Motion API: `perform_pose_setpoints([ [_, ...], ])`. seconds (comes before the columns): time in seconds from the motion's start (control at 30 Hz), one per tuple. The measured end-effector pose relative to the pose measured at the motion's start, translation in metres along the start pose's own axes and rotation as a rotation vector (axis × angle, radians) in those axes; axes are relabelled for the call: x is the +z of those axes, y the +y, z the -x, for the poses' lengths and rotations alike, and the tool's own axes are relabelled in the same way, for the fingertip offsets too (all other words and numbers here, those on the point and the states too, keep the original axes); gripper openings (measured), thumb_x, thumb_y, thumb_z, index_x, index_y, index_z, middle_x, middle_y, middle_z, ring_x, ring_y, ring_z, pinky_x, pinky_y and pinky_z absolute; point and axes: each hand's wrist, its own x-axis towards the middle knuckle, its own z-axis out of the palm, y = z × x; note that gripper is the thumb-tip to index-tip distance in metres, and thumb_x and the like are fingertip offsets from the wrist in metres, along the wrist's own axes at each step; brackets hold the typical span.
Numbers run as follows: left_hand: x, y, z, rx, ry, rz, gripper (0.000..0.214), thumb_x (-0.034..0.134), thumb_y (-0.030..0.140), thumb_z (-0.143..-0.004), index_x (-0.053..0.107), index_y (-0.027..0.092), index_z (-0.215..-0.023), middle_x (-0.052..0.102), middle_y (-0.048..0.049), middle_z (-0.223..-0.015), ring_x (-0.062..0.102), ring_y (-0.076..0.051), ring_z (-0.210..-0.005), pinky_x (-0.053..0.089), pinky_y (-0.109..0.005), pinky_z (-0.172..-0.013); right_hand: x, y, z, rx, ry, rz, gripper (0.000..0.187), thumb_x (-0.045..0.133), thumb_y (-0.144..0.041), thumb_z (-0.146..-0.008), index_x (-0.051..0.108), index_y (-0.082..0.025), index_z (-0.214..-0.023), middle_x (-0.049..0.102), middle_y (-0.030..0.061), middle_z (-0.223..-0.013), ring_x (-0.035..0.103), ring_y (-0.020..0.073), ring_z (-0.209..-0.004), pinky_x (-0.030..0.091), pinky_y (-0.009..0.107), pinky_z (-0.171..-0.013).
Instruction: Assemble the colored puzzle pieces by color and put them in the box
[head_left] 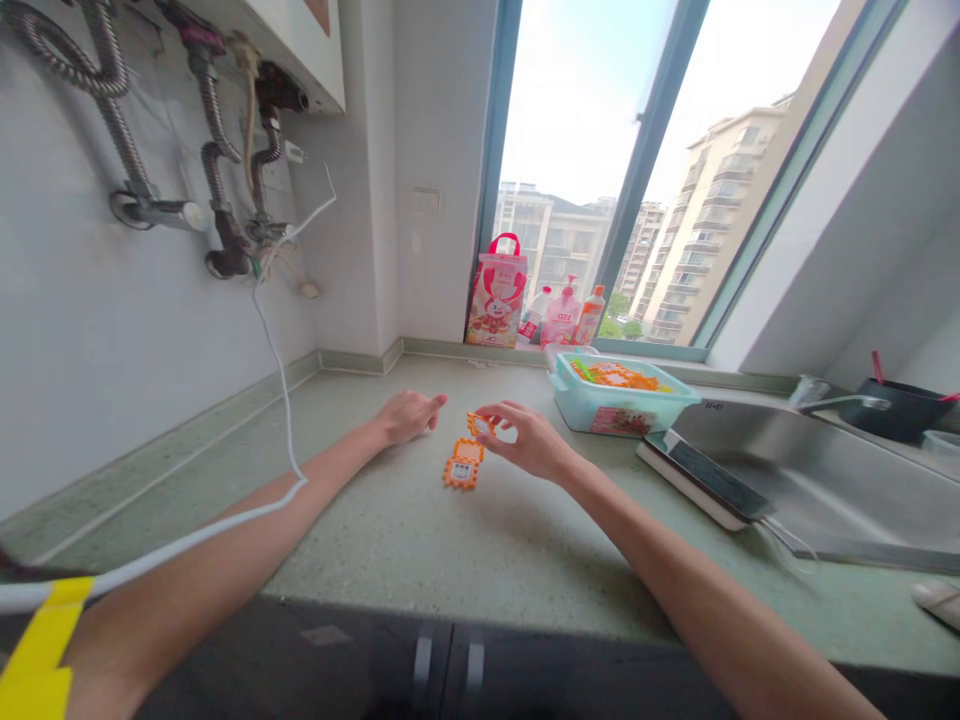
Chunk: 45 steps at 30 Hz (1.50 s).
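Note:
My right hand (529, 440) pinches a small orange puzzle-like tile (478, 424) just above the green countertop (465, 540). A larger orange tile piece (462, 465) with a white label lies flat on the counter directly below and left of it. My left hand (409, 415) rests on the counter to the left, fingers loosely curled with the index finger pointing toward the tiles, holding nothing that I can see.
A light blue plastic box (619, 405) with several orange pieces stands behind my right hand. A steel sink (832, 480) and a tablet-like device (705, 480) are at right. Bottles and a pink bag (496, 295) line the window sill. A white cable (281, 400) hangs at left.

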Motion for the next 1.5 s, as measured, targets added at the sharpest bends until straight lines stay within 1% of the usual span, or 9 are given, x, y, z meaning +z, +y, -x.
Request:
perform_pose_setpoints([
  [0.23, -0.003, -0.002, -0.002, -0.062, -0.057, 0.078, 0.090, 0.017, 0.084, -0.098, 0.072, 0.019, -0.066, 0.064, -0.0044, -0.055, 0.060, -0.018, -0.058, 0.041, -0.031, -0.067, 0.024, 0.010, -0.003, 0.025, -0.258, 0.068, 0.019, 0.066, -0.026, -0.101, 0.083, -0.025, -0.109, 0.079, 0.0086, -0.118, 0.073, 0.0221, -0.107, 0.052, 0.037, -0.102],
  [0.43, -0.001, 0.019, 0.005, 0.068, -0.230, 0.011, 0.061, 0.075, 0.082, -0.069, 0.068, 0.021, -0.063, 0.063, 0.0016, -0.060, 0.052, -0.015, -0.057, 0.028, -0.029, -0.055, 0.025, 0.020, -0.003, 0.020, -0.273, 0.069, 0.020, 0.069, -0.027, -0.098, 0.081, -0.025, -0.114, 0.080, 0.0057, -0.107, 0.072, 0.0212, -0.102, 0.051, 0.035, -0.099],
  [0.6, -0.013, 0.010, 0.004, 0.000, -0.325, 0.001, 0.055, 0.088, 0.073, -0.055, 0.067, 0.022, -0.061, 0.059, 0.0028, -0.057, 0.048, -0.015, -0.056, 0.026, -0.030, -0.052, 0.028, 0.021, -0.004, 0.018, -0.243, 0.095, 0.017, 0.074, -0.024, -0.093, 0.080, -0.023, -0.109, 0.077, 0.0068, -0.107, 0.070, 0.0205, -0.101, 0.051, 0.034, -0.097],
  [0.9, -0.028, -0.044, -0.004, -0.190, -0.140, -0.104, 0.064, 0.076, 0.084, -0.063, 0.063, 0.022, -0.054, 0.057, -0.0009, -0.055, 0.049, -0.016, -0.056, 0.026, -0.030, -0.054, 0.028, 0.021, -0.001, -0.023, -0.239, 0.134, 0.021, 0.076, -0.026, -0.090, 0.078, -0.024, -0.111, 0.075, 0.0063, -0.106, 0.068, 0.0199, -0.097, 0.050, 0.032, -0.093],
  [1.07, -0.007, -0.023, -0.007, -0.126, -0.127, -0.110, 0.058, 0.067, 0.078, -0.076, 0.069, 0.022, -0.063, 0.063, -0.0030, -0.062, 0.052, -0.017, -0.060, 0.027, -0.030, -0.057, 0.013, 0.027, 0.000, 0.002, -0.184, 0.085, 0.027, 0.081, -0.024, -0.080, 0.080, -0.024, -0.108, 0.077, 0.0033, -0.102, 0.070, 0.0169, -0.088, 0.052, 0.029, -0.084],
  [1.23, 0.018, 0.010, -0.008, 0.059, -0.135, -0.037, 0.053, 0.052, 0.067, -0.093, 0.072, 0.022, -0.074, 0.068, -0.0028, -0.067, 0.055, -0.018, -0.061, 0.030, -0.031, -0.060, -0.009, 0.035, 0.002, -0.005, 0.131, -0.042, 0.025, 0.071, -0.027, -0.089, 0.079, -0.023, -0.112, 0.081, 0.0056, -0.111, 0.072, 0.0184, -0.096, 0.056, 0.032, -0.086],
  [1.33, 0.022, 0.016, -0.010, 0.025, -0.160, 0.065, 0.057, 0.039, 0.060, -0.099, 0.072, 0.021, -0.076, 0.067, -0.0033, -0.064, 0.058, -0.019, -0.060, 0.036, -0.030, -0.062, -0.007, 0.030, 0.001, -0.006, 0.211, -0.016, 0.026, 0.070, -0.033, -0.092, 0.077, -0.024, -0.116, 0.080, 0.0071, -0.116, 0.072, 0.0201, -0.101, 0.056, 0.034, -0.088],
  [1.4, 0.020, 0.011, -0.011, 0.001, -0.148, 0.099, 0.057, 0.037, 0.058, -0.099, 0.072, 0.020, -0.076, 0.066, -0.0036, -0.062, 0.060, -0.019, -0.061, 0.039, -0.030, -0.065, -0.002, 0.021, 0.000, -0.005, 0.160, 0.030, 0.024, 0.072, -0.035, -0.093, 0.078, -0.024, -0.113, 0.080, 0.0071, -0.113, 0.071, 0.0200, -0.098, 0.055, 0.034, -0.088],
  [1.5, 0.012, -0.005, -0.011, -0.035, -0.092, 0.075, 0.058, 0.038, 0.060, -0.097, 0.071, 0.020, -0.072, 0.066, -0.0039, -0.060, 0.061, -0.020, -0.061, 0.041, -0.031, -0.066, 0.002, 0.002, 0.000, 0.032, -0.150, 0.126, 0.024, 0.078, -0.042, -0.090, 0.080, -0.025, -0.107, 0.080, 0.0048, -0.099, 0.071, 0.0195, -0.087, 0.051, 0.031, -0.081],
])
